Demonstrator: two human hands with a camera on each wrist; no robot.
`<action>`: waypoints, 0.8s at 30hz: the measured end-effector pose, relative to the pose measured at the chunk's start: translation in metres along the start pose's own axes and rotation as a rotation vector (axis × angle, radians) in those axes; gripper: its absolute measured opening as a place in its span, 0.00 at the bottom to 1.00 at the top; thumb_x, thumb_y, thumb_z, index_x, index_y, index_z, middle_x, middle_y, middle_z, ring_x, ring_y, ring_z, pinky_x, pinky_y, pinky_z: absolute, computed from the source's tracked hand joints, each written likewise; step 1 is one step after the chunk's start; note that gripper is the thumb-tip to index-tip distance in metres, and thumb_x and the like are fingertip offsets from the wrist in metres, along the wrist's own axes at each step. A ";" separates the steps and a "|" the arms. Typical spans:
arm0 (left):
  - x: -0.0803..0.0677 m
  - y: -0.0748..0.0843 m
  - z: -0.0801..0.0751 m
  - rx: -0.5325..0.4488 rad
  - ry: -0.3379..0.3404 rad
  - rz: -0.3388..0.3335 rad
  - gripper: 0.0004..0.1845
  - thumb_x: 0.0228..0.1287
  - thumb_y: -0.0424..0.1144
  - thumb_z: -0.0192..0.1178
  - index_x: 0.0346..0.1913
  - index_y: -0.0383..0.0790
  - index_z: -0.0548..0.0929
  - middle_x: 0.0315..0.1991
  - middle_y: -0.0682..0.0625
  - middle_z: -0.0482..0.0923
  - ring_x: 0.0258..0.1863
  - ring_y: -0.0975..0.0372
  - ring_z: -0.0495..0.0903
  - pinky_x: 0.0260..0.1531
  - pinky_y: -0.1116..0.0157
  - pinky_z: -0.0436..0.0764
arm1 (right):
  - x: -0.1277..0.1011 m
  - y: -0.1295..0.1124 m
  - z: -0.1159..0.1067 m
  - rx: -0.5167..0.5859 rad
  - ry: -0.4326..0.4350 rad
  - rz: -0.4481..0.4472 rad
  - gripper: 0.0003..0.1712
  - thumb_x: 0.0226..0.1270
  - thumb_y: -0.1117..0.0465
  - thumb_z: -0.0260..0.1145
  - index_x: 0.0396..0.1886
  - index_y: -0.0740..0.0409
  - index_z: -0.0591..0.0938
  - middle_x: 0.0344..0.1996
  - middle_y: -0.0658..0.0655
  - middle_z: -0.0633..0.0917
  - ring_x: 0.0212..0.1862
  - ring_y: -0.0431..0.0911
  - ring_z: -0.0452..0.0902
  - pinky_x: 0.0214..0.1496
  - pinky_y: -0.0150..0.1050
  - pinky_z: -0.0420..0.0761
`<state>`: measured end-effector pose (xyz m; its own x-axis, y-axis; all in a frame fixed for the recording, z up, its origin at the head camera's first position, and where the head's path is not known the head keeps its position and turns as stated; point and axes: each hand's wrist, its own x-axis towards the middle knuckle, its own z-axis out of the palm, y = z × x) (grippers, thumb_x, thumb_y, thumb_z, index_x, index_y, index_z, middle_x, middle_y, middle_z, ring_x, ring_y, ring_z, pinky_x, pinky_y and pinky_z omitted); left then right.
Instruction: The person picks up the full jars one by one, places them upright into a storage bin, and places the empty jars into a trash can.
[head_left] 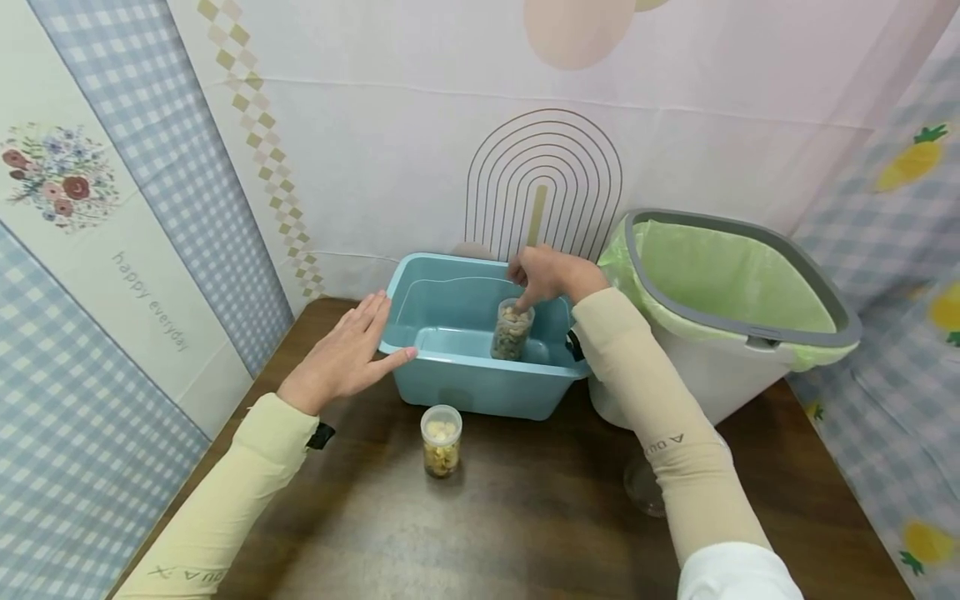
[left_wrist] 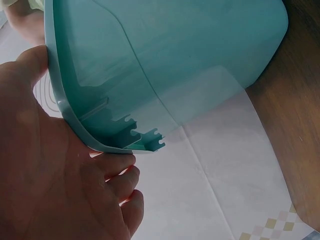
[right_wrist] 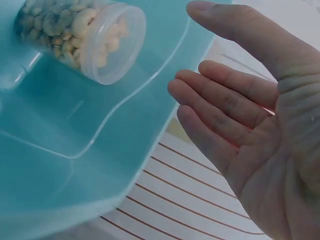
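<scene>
Head view, table (head_left: 525, 525): brown wood.
Bin (head_left: 727, 375): white, green-lined, stands at table's right.
Tub (head_left: 480, 392): blue, just left of bin.
Left hand (head_left: 337, 354): grip apart, fingers straight, touching tub.
Right hand (head_left: 551, 271): over tub, grip apart, holding nothing.
Mixed-fill jar (head_left: 512, 337): inside tub, below right hand.
Yellow-fill jar (head_left: 441, 442): on table, in front of tub.

Blue tub (head_left: 480, 387); green bin liner (head_left: 731, 271)

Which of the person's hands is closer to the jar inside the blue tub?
The right hand: it hovers close above the jar, not gripping it. The left hand is farther away, touching the blue tub at its left end.
</scene>
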<state>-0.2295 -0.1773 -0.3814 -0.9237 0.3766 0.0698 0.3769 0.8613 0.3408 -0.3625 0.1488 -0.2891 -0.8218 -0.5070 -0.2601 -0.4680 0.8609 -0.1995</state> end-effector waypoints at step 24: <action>0.008 0.004 0.003 -0.003 0.007 -0.019 0.54 0.79 0.69 0.46 0.85 0.30 0.41 0.87 0.36 0.37 0.88 0.45 0.39 0.86 0.41 0.44 | -0.050 -0.040 -0.025 -0.060 -0.043 -0.227 0.36 0.64 0.55 0.79 0.69 0.62 0.79 0.65 0.61 0.84 0.67 0.54 0.80 0.72 0.50 0.80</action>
<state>-0.2350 -0.1703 -0.3823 -0.9311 0.3581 0.0699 0.3594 0.8671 0.3450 -0.3103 0.1410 -0.2447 -0.6791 -0.6881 -0.2556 -0.6588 0.7249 -0.2011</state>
